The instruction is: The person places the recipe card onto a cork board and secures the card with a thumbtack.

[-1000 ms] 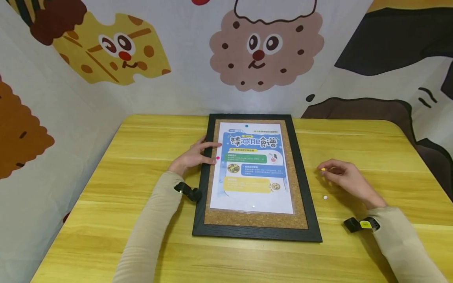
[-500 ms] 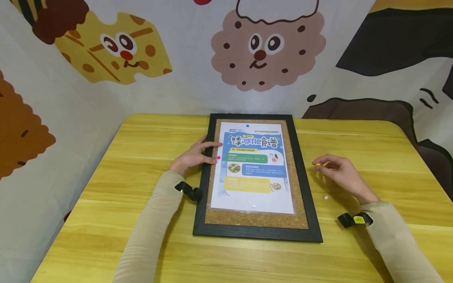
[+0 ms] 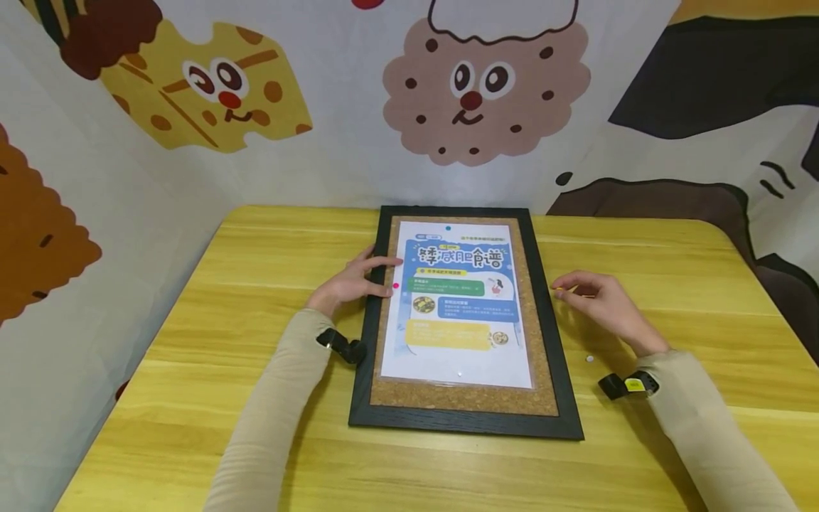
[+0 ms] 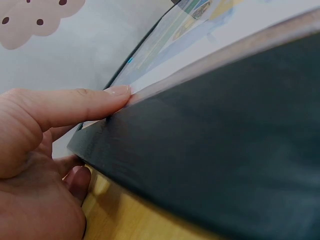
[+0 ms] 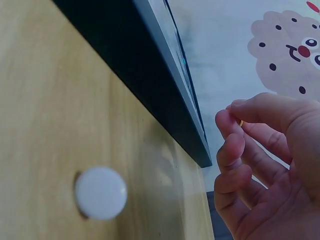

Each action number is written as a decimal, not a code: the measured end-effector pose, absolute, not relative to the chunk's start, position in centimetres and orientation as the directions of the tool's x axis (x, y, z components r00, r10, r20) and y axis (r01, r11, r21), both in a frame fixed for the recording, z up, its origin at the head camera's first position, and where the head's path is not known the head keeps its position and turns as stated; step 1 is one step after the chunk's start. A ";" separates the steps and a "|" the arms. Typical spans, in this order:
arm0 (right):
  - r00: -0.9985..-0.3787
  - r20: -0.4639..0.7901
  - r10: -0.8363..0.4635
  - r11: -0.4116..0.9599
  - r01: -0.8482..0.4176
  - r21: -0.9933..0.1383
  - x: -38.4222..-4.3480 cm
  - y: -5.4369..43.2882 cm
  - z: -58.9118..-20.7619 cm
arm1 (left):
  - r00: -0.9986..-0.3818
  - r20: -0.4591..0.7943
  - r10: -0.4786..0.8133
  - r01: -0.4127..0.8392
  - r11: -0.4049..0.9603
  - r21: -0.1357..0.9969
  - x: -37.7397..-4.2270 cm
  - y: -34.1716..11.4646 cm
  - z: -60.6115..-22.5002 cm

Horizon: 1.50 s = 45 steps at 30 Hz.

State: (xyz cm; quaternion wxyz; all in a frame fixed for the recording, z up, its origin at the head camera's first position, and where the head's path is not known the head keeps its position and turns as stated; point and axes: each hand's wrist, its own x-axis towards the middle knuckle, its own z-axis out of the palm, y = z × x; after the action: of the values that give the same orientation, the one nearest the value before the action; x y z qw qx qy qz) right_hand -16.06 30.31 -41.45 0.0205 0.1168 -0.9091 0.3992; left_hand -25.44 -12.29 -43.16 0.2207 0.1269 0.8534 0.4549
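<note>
My left hand (image 3: 348, 281) lies over the left side of a black-framed corkboard (image 3: 467, 422), index finger and thumb extended across the frame. In the left wrist view the thumb (image 4: 95, 102) presses near the frame's inner edge, with other fingers low beside the outer edge. A printed poster (image 3: 448, 361) covers most of the cork. A teal thumbtack (image 3: 448, 228) is at its top, a pink thumbtack (image 3: 395, 286) at its left edge. Just right of the board, my right hand (image 3: 601, 306) pinches a yellow thumbtack (image 5: 241, 123) between thumb and index finger, mostly hidden by them.
A loose white thumbtack (image 3: 589, 358) lies on the wooden table (image 3: 678, 256) right of the board. Another white tack (image 3: 459, 374) shows near the poster's bottom edge. A cloth backdrop (image 3: 345, 171) with cartoon prints stands behind the table.
My right hand has moved left and slightly away from me, bringing the yellow thumbtack to the board's right edge. My left hand keeps its place on the frame.
</note>
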 end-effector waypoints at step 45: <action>-0.927 0.010 -0.374 0.639 -0.265 -0.722 -21.4 26.2 -41.4 | -0.869 -0.266 0.416 -0.001 0.538 0.843 -25.3 -12.3 -42.9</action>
State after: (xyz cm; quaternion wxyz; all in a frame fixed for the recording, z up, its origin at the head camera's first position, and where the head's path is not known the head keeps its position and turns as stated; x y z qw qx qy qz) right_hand -21.35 26.17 -41.38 -0.0704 0.1772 -0.9026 0.3861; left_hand -25.25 -12.30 -42.93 0.2243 0.1226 0.8476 0.4649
